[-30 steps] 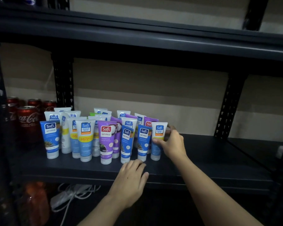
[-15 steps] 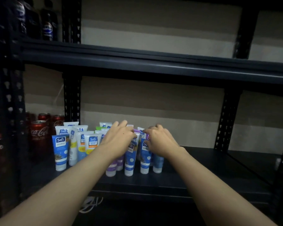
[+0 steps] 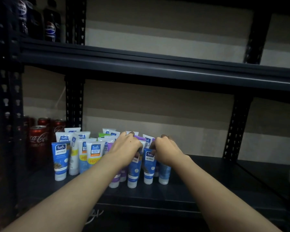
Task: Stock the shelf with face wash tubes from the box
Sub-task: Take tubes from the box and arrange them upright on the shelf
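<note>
Fingers of the left hand and right hand grip face wash tubes on the shelf.

dim, underexposed; deep shadow at left edge; wide-angle bowing at edges; slight softness throughout.

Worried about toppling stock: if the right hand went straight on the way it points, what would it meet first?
Probably the white-topped tube in the back rows, just past the curled fingers of the right hand; depth is unclear, so they may be touching.
</note>
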